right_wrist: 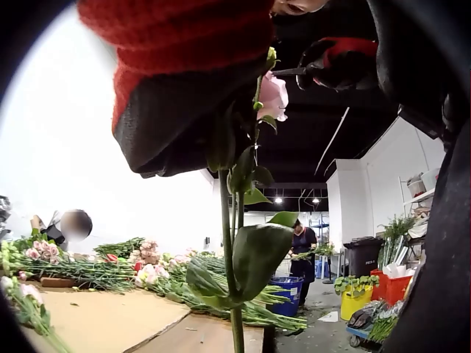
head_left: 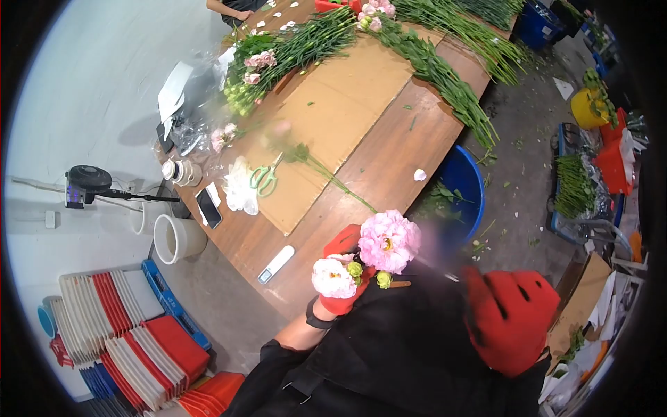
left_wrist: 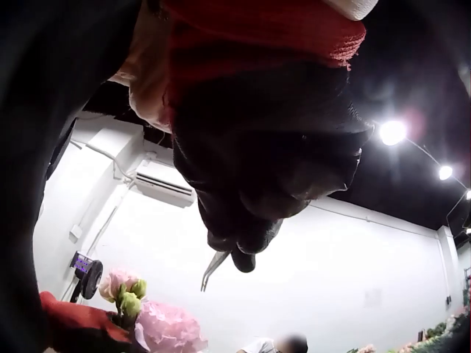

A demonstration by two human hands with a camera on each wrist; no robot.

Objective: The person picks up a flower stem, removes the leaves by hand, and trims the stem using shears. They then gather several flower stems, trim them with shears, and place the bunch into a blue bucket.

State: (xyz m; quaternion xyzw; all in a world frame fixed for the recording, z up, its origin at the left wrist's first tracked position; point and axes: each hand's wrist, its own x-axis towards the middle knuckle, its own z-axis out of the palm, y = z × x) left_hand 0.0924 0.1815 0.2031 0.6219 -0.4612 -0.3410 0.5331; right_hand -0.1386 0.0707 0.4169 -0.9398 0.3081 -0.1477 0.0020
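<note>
Near the table's front edge the left hand (head_left: 340, 304), in a red glove, grips flower stems below a full pink bloom (head_left: 389, 242), a paler bloom (head_left: 332, 278) and green buds (head_left: 383, 279). To their right the right hand (head_left: 513, 320), gloved and partly blurred, holds a thin metal tool. The left wrist view shows a gloved hand (left_wrist: 265, 154) with the tool's narrow tips (left_wrist: 212, 269) beyond its fingers, apart from the blooms (left_wrist: 169, 327). A leafy stem (right_wrist: 236, 323) hangs below a gloved hand (right_wrist: 188, 110) in the right wrist view.
Cut flower stems (head_left: 451, 90) lie across the table's far side. Cardboard (head_left: 333, 111), green-handled scissors (head_left: 265, 179), a phone (head_left: 208, 208) and a white device (head_left: 276, 264) lie on the wooden table. A blue bin (head_left: 474, 201) stands at its right edge.
</note>
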